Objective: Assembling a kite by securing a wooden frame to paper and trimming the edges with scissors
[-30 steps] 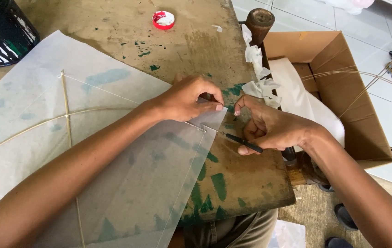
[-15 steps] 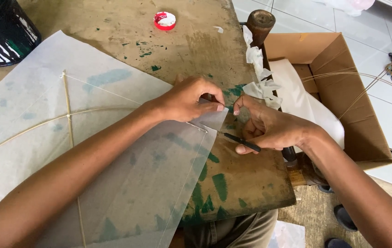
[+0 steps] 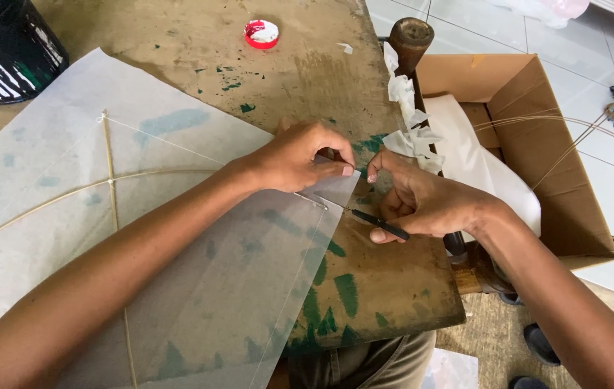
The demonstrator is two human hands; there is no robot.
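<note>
Two hands point(image 3: 300, 155) point(image 3: 415, 202), one paper kite point(image 3: 141, 238), one blade point(image 3: 379, 223), one cardboard box point(image 3: 537, 151), one red lid point(image 3: 262, 33), one bucket point(image 3: 5, 43).

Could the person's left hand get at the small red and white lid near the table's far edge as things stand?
Probably yes. The left hand presses the kite paper at its corner, and only bare, paint-stained wooden table lies between it and the red and white lid. It would have to release the paper first.
</note>
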